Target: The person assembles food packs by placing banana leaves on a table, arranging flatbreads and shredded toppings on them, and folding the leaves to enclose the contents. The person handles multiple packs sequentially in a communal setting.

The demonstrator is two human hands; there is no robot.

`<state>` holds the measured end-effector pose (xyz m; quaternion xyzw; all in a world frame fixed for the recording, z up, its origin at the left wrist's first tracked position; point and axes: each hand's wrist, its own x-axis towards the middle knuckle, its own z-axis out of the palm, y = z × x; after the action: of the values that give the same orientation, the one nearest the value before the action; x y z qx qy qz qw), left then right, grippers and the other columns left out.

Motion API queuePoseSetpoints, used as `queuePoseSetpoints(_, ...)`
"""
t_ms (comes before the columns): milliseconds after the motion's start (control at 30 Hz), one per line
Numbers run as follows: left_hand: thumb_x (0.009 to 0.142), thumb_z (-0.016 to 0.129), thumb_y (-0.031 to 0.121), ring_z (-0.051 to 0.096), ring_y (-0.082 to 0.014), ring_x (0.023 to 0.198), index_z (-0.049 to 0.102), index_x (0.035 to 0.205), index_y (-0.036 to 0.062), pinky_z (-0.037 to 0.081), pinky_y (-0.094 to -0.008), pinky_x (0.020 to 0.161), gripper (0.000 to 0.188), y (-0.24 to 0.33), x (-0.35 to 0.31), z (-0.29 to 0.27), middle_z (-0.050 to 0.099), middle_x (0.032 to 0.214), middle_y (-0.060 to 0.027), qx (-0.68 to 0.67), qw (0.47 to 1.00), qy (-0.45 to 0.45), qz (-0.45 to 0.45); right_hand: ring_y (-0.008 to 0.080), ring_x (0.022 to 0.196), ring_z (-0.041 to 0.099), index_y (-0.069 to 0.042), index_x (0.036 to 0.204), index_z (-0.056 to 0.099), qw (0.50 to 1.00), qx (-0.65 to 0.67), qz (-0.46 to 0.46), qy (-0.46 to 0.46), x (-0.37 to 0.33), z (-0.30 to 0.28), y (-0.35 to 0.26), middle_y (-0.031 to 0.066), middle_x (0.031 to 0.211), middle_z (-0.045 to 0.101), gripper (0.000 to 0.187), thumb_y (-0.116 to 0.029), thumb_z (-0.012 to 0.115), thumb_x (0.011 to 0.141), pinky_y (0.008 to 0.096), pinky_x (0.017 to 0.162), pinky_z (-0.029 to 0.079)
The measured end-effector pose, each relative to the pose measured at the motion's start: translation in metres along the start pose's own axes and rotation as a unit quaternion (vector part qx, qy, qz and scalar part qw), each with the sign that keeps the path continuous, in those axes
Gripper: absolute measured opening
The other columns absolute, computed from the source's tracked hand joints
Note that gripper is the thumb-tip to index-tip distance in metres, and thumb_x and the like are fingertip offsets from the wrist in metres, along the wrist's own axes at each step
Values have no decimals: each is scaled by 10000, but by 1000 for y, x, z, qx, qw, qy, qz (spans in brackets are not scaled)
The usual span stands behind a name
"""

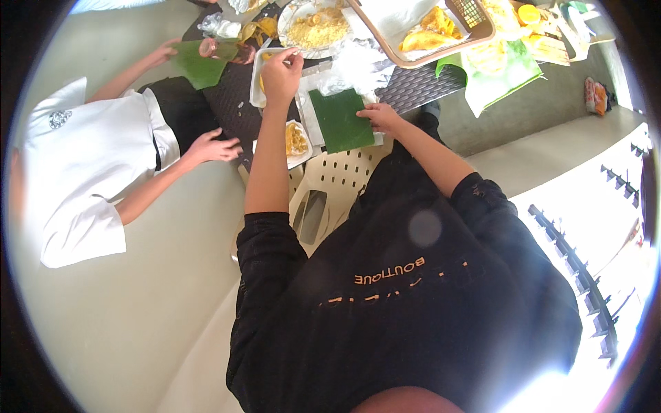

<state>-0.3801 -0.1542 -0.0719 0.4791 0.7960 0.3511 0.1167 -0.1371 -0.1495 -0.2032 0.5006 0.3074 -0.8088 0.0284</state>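
Observation:
My right hand (381, 118) grips the right edge of a dark green rectangular piece of banana leaf (341, 122), which lies over white paper at the table's near edge. Raised above the table, my left hand (281, 77) has its fingers pinched together beside a white tray (255, 93). Whatever that pinch holds is too small to make out. A smaller white foam tray (300, 153) with yellowish food sits left of the leaf. Crumpled clear plastic (354, 67) lies just beyond the leaf.
Farther back are a plate of yellow crumbly food (317, 34) and a brown-rimmed basket (420, 62) holding yellow food. Another leaf (506, 79) overhangs the table at right. A co-worker in a white shirt (96, 165) stands at left, near a bottle (224, 49). A beige chair (337, 179) stands before me.

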Motion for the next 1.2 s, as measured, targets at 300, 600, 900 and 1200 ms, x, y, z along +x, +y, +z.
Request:
queuePoseSetpoints(300,792,667,142,649,-172,663,699,897,25,501,-291,649,161,-34,-83,-21,687,778,-100,-6,994,3,-113,108,631,495,-34,1103,607,1000,4,-1,4,-4,2,-4,-2,782,539,391,-183,736,765,278,597,449)
queuePoseSetpoints(600,774,650,188,647,-259,790,693,890,78,506,-351,727,166,-64,-158,-73,659,835,-84,168,964,-131,-157,118,615,532,-13,1068,616,1000,0,1,1,-10,1,-9,5,787,541,361,-177,732,769,262,592,492)
queuePoseSetpoints(900,772,660,220,636,-256,792,676,857,93,502,-382,706,154,-54,-171,-61,645,871,-69,268,929,-252,-48,121,669,535,-32,1048,627,1000,-13,8,9,-12,2,-11,7,808,532,323,-200,715,786,286,663,503)
queuePoseSetpoints(1200,764,661,213,630,-269,784,674,827,85,500,-393,699,144,-62,-169,-50,640,845,-87,272,932,-240,-10,199,887,608,-33,1110,616,999,-31,18,8,-10,2,-12,76,1041,607,381,-220,708,791,350,814,509)
